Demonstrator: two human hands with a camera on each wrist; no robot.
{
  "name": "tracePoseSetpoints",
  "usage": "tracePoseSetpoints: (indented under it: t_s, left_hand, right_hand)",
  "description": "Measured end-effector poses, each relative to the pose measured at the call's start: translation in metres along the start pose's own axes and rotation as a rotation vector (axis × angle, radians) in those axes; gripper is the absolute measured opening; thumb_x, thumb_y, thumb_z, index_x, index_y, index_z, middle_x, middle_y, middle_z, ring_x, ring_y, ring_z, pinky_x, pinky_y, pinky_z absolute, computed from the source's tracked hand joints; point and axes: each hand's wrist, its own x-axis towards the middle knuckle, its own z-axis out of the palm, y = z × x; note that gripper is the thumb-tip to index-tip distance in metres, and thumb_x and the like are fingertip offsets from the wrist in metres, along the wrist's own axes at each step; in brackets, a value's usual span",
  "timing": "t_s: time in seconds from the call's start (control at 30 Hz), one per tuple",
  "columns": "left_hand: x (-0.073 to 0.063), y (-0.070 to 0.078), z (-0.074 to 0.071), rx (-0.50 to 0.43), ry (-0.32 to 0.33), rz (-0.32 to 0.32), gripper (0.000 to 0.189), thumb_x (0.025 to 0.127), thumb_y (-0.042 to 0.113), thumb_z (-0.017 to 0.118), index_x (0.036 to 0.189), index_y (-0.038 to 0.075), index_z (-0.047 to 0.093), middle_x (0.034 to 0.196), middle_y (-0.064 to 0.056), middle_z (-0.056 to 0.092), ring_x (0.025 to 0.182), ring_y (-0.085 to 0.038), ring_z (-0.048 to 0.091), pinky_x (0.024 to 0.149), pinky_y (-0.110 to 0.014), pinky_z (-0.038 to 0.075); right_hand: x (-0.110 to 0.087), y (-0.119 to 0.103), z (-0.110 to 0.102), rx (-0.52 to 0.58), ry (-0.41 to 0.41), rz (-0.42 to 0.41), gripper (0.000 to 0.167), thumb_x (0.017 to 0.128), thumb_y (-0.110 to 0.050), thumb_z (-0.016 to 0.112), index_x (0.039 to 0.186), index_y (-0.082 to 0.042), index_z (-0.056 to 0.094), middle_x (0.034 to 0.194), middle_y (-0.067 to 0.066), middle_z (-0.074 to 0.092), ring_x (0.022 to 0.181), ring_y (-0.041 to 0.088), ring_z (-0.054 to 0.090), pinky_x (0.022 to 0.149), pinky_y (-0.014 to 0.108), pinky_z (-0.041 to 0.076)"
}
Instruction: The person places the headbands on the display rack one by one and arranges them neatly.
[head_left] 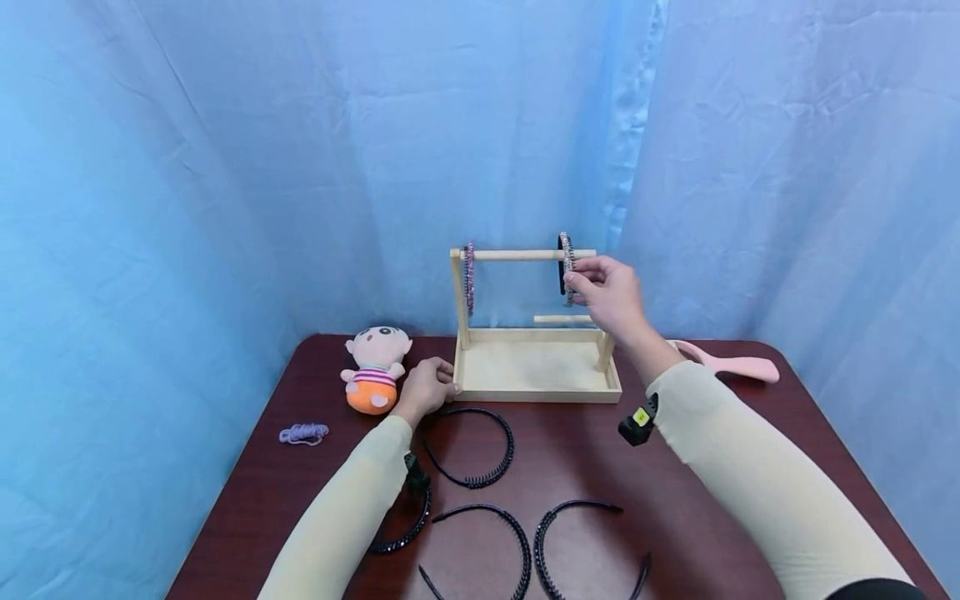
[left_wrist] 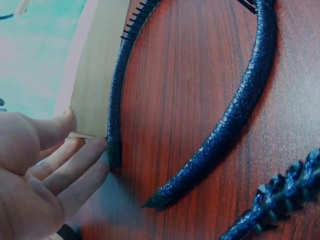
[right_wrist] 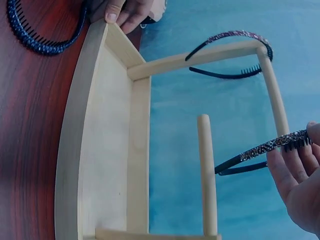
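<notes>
My right hand [head_left: 611, 292] pinches a headband with glittery stones [right_wrist: 270, 146] and comb teeth. That headband loops over the right part of the top rod [head_left: 517, 256] of a wooden rack. At the near left corner of the rack's tray [head_left: 540, 397], my left hand [head_left: 429, 385] grips the wood between thumb and fingers. A pink-purple glittery headband [head_left: 469, 279] hangs at the rod's left end. Just below the left hand, a dark glittery headband [left_wrist: 235, 112] lies on the table. The tips of the right fingers are partly hidden behind the stones.
Several more black headbands, one of them here [head_left: 525, 550], lie at the table's front. Left of the rack sit a plush doll [head_left: 372, 375] and a bundle of purple cord [head_left: 303, 433]. A pink handled item [head_left: 738, 367] lies at the right. A shorter lower rod [right_wrist: 207, 170] projects from the rack.
</notes>
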Motion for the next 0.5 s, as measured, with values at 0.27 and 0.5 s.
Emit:
tracePoseSetpoints:
  t_s: [0.27,0.5]
  left_hand:
    - [-0.002,0.000,-0.001,0.008,0.004,-0.001,0.033,0.093,0.012,0.077,0.123,0.003,0.066,0.108,-0.013,0.074,0.078,-0.018,0.073,0.078,-0.037,0.060]
    - [-0.001,-0.001,0.001,0.034,0.018,0.010,0.034,0.092,0.015,0.078,0.122,0.006,0.067,0.108,-0.011,0.074,0.082,-0.018,0.073,0.086,-0.041,0.058]
  right_hand:
    - [0.001,-0.010,0.032,0.010,-0.042,0.016,0.028,0.100,-0.020,0.069,0.123,-0.003,0.068,0.114,0.017,0.071,0.103,0.032,0.070,0.085,0.042,0.062]
    - [-0.003,-0.018,0.054,-0.024,-0.079,-0.004,0.030,0.101,-0.025,0.068,0.124,-0.005,0.068,0.113,0.014,0.072,0.098,0.027,0.072,0.082,0.040,0.062]
